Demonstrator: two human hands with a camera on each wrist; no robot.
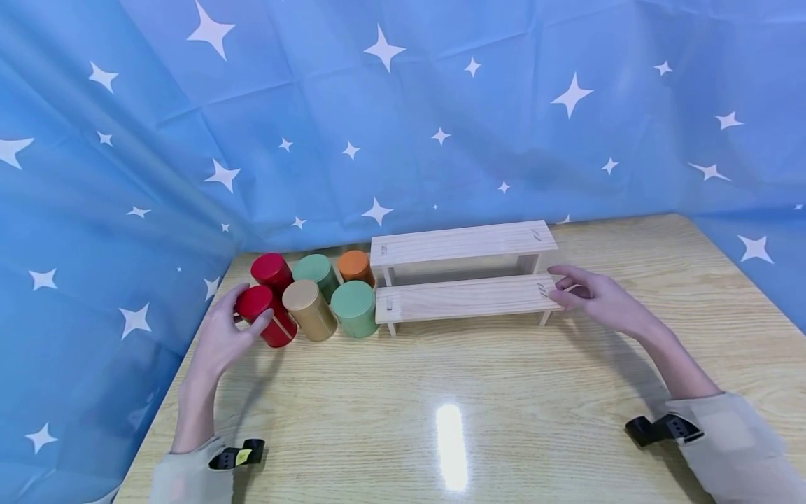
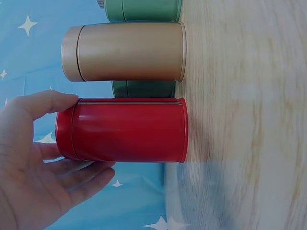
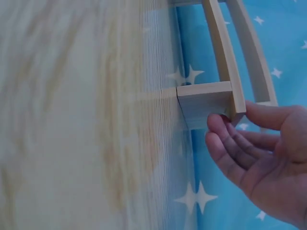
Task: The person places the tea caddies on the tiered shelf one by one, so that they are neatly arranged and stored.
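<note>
My left hand (image 1: 222, 336) grips a red lidded tin (image 1: 281, 330) at the front left of a group of tins. In the left wrist view its thumb lies on one side of the tin near the lid seam and the fingers curl along the other; the tin stands upright on the table. Beside it is a gold tin (image 2: 132, 51). My right hand (image 1: 598, 299) pinches the right end of the lower board of a pale wooden two-step rack (image 1: 466, 299). In the right wrist view the thumb is above the board (image 3: 223, 52) and fingertips are underneath.
Behind the held tin stands another red tin (image 1: 271, 270). Two green tins (image 1: 355, 315) and an orange tin (image 1: 355, 264) fill the gap to the rack's left end. A blue star-printed cloth (image 1: 428, 168) hangs behind and left of the wood-grain table (image 1: 352, 420).
</note>
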